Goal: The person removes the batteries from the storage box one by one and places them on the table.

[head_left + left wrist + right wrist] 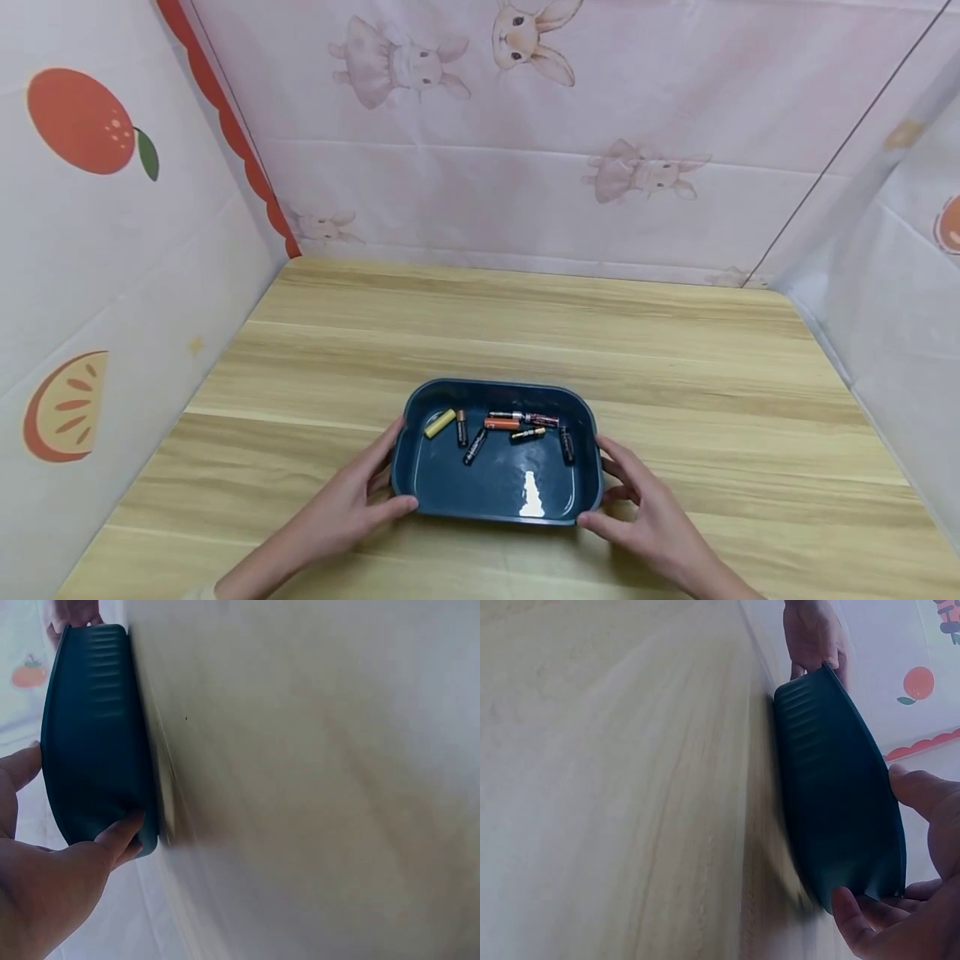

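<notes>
A dark teal plastic bin [480, 492] sits low over the near part of the table, held from both ends. My left hand [354, 502] grips its left end, thumb at the near corner of the rim and fingers along the side. At the opposite end my right hand [654, 512] holds it in the same manner. In the right wrist view, fingertips reach toward the base of the bin [832, 802]. Inside lie several loose batteries, among them a yellow battery [440, 423], an orange battery [501, 424] and a black battery [567, 446], mostly toward the far side.
The wood-grain table [540, 333] extends behind and to both sides of the bin. A pink rabbit-print cloth [487, 200] hangs along its back edge. White fruit-print sheets form the left wall [172, 275] and the right wall [885, 275].
</notes>
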{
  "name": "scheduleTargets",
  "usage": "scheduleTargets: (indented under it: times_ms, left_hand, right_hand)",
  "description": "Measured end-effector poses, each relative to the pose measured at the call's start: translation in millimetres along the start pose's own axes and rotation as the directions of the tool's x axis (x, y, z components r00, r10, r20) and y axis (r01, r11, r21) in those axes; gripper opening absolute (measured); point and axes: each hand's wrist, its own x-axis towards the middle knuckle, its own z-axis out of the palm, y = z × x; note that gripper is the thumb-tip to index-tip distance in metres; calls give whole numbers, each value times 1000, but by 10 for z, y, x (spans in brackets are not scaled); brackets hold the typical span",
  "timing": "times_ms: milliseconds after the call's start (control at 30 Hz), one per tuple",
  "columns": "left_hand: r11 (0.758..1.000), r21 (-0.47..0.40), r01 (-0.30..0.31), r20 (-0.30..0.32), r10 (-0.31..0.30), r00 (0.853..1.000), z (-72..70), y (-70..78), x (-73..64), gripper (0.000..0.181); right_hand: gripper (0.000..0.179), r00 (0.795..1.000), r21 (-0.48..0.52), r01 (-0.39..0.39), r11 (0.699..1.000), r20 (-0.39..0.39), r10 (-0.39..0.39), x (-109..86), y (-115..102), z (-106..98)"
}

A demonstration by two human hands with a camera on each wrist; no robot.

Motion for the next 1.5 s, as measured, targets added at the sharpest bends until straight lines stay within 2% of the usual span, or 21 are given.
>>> scheduleTargets:
  times_ms: [67, 233, 300, 367, 433, 533, 600, 667, 933, 1200, 1367, 1500]
  left_hand:
    - [1000, 1, 4, -4, -4, 1000, -2, -8, -29, 99]
    - [999, -11, -31, 3, 31, 1000, -17, -12, -86, 98]
    - [999, -3, -38, 3, 38, 999, -24, -4, -97, 97]
    - [1000, -3, -25, -3, 25, 1000, -29, 5, -101, 97]
    - [1000, -1, -20, -4, 20, 1000, -32, 13, -105, 97]
    - [1000, -4, -30, -2, 30, 1000, -31, 10, -109, 97]
    - [999, -3, -45, 2, 45, 999, -30, 5, -114, 97]
    - [999, -2, -52, 2, 52, 999, -28, -3, -116, 97]
    - [999, -11, -46, 4, 46, 999, -28, -6, -111, 97]
    - [999, -19, -32, 10, 33, 999, -28, -15, -90, 96]
    - [1000, -12, -15, 7, 15, 1000, -30, -7, -88, 96]
    - [1000, 4, -17, 3, 17, 1000, -26, -9, -90, 96]
  right_hand:
    - [92, 1000, 0, -14, 1000, 7, 14, -8, -11, 4]
    - [91, 999, -12, -25, 1000, 26, 26, -9, -27, 1]
    - [89, 1000, -26, 7, 1000, 25, -6, -10, -25, -6]
    - [84, 997, -42, 81, 996, 8, -80, -7, -21, -15]
    - [77, 984, -69, 172, 983, -32, -175, 9, -28, -25]
    - [65, 946, -127, 290, 949, -114, -304, 61, -77, -37]
    - [59, 926, -148, 326, 934, -150, -347, 111, -136, -41]
    - [55, 916, -156, 348, 924, -155, -371, 164, -209, -38]
    - [45, 935, -40, 350, 936, -39, -352, 388, -472, 98]
    - [38, 972, 15, 222, 975, 76, -223, 590, -538, 337]
    - [34, 973, 22, 177, 984, 144, -179, 704, -560, 497]
    - [33, 962, -2, 214, 977, 174, -211, 778, -555, 578]
